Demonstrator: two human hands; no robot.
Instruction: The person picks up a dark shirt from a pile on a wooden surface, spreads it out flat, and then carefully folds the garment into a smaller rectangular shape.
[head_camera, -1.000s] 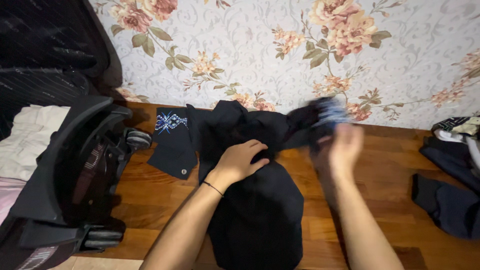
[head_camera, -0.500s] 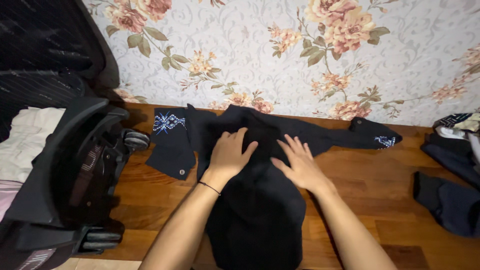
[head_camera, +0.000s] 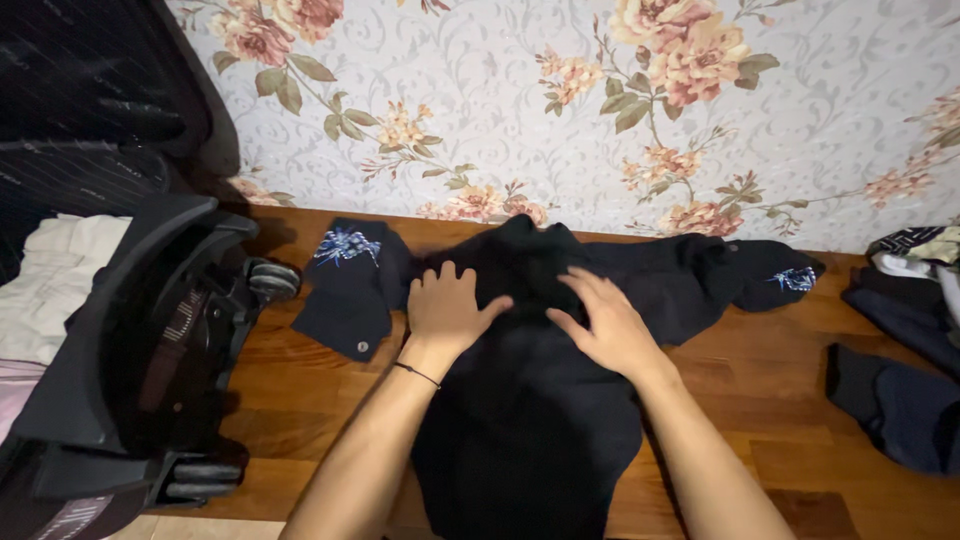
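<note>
A black shirt (head_camera: 530, 420) lies spread on the wooden floor (head_camera: 760, 390) against the flowered wall. Its sleeves reach out to both sides, each cuff with blue embroidery: the left cuff (head_camera: 345, 270) and the right cuff (head_camera: 785, 278). My left hand (head_camera: 445, 305) lies flat on the shirt's upper left part, fingers apart. My right hand (head_camera: 605, 325) presses flat on the upper middle of the shirt, fingers spread. Neither hand grips the cloth.
An open black suitcase (head_camera: 120, 330) with light folded clothes (head_camera: 55, 285) inside stands at the left, its wheels near the left sleeve. Dark garments (head_camera: 900, 400) lie heaped at the right edge. The wall runs just behind the shirt.
My right hand swung the right sleeve out to the side, let it go and came down flat on the shirt. The shirt's upper body now lies wider; both hands shifted slightly.
</note>
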